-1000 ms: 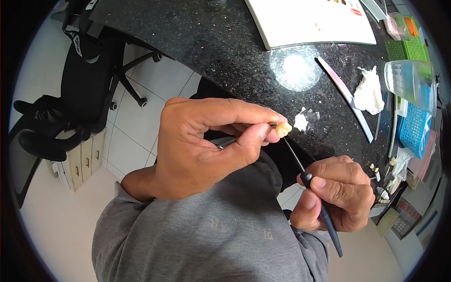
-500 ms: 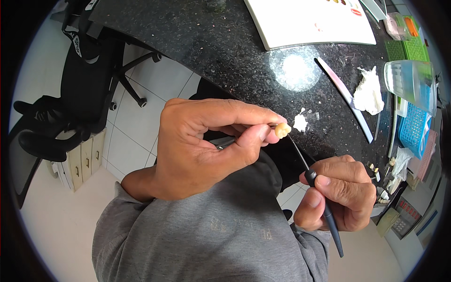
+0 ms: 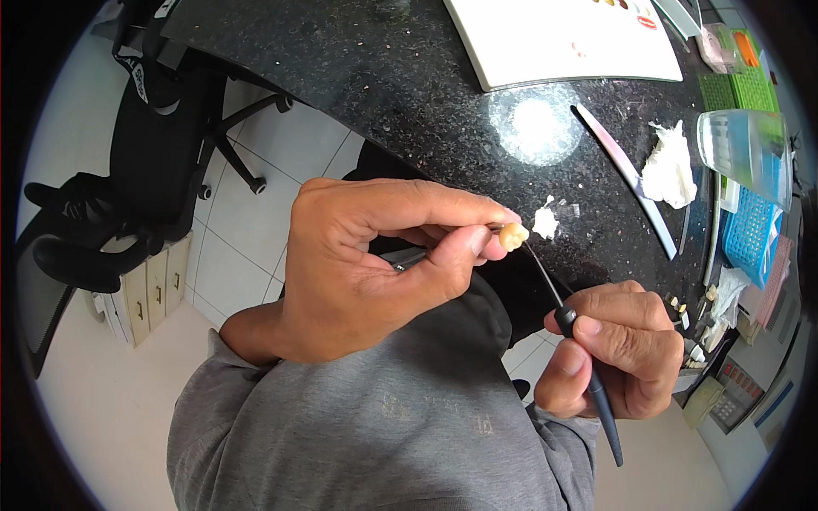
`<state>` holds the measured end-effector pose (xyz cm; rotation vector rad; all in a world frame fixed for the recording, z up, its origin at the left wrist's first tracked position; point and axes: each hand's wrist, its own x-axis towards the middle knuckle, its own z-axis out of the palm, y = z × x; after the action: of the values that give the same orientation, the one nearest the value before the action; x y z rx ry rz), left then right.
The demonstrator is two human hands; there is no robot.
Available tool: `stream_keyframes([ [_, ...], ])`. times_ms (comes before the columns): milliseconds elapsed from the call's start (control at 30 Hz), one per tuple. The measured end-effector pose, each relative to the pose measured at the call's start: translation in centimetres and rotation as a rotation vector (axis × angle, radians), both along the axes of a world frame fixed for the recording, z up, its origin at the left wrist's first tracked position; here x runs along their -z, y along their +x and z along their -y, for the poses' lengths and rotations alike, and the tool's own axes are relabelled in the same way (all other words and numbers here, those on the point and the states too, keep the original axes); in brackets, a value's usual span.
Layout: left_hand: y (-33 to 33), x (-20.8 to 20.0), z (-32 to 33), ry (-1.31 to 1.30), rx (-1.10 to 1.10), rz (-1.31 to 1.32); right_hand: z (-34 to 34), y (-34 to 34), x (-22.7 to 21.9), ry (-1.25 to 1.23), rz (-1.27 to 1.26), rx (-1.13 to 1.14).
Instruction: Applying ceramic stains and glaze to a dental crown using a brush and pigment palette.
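My left hand (image 3: 392, 264) is closed in a pinch at the edge of the dark worktop. At its thumb and fingertips sits a small yellowish tooth crown (image 3: 513, 237); a thin metal piece shows between crown and fingers, its rest hidden. My right hand (image 3: 626, 349), lower and to the right, grips a slim dental hand tool (image 3: 603, 409) with a dark handle. The tool's thin tip points up and left at the crown's lower right side. Whether tip and crown touch, I cannot tell.
On the black speckled worktop (image 3: 400, 102) lie a white palette (image 3: 562, 47), a curved nail-file-like strip (image 3: 622, 162), crumpled white tissue (image 3: 669, 166) and a white scrap (image 3: 545, 221). A clear cup (image 3: 743, 153) and blue basket (image 3: 750, 234) stand at right. A black chair (image 3: 166, 149) is at left.
The tool's tip has shifted very slightly to the right, away from the crown, along with my right hand. My left hand and the crown look unmoved.
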<state>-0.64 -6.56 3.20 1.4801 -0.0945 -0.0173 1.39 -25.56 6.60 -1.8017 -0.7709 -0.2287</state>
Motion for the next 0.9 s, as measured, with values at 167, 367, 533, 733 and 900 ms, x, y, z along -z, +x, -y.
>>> stream_keyframes([
  [167,-0.01,0.05,0.05,-0.01,-0.006,-0.009,0.02,-0.09,0.03,-0.007,-0.012,0.004],
  [367,0.06,-0.01,-0.02,0.004,-0.001,0.004,0.17,-0.11,-0.11,-0.021,-0.016,0.013],
  [533,-0.02,-0.16,0.05,0.022,-0.003,-0.002,0.35,-0.09,-0.14,-0.034,-0.004,-0.003],
  [733,0.02,-0.13,0.08,0.023,-0.007,-0.013,0.27,0.03,-0.09,-0.027,-0.008,-0.01],
  [900,0.02,-0.02,0.09,0.001,-0.008,0.003,0.15,-0.22,-0.14,-0.027,-0.013,0.008],
])
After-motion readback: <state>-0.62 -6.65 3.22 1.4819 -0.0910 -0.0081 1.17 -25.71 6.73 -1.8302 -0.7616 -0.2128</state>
